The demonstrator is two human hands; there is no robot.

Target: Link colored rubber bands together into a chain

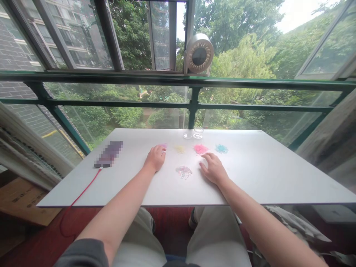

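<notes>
Clear round containers (198, 135) stand on the tabletop (267, 167) behind pink paper clips (200, 149), contents indistinct. The right hand (214, 167) nears these, fingers apart; the left hand (155, 158) reaches purple clips (164, 146), grip unclear.

White table (264, 174) below a wide window, lit by daylight. A green railing (250, 82) crosses behind its far edge; trees (239, 55) fill the view outside, with a brick building (16, 44) at far left. Curtains (25, 148) flank both sides. Near left: cardboard box (22, 200) on a reddish floor (171, 226).
</notes>
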